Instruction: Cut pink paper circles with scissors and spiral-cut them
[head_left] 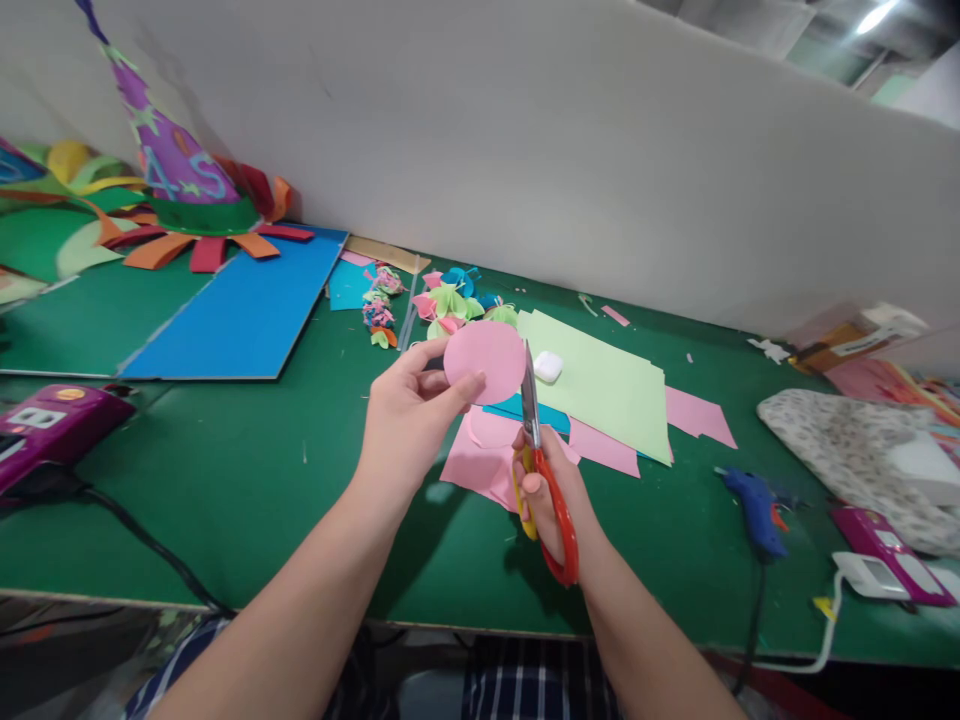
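My left hand (409, 410) pinches a pink paper circle (487, 358) between thumb and fingers, holding it up above the green table (225, 480). My right hand (555, 495) grips red and yellow scissors (544, 470), blades pointing up and touching the circle's right edge. Below the hands lies a pink paper sheet (480, 455) with a round hole cut out of it.
Light green (600, 385), blue and pink sheets lie to the right with a small white case (547, 366). Paper flowers (450, 300), a blue board (240, 310) and a purple cone hat (176, 165) sit behind. A blue glue gun (757, 505) and patterned cloth (847, 440) are at right.
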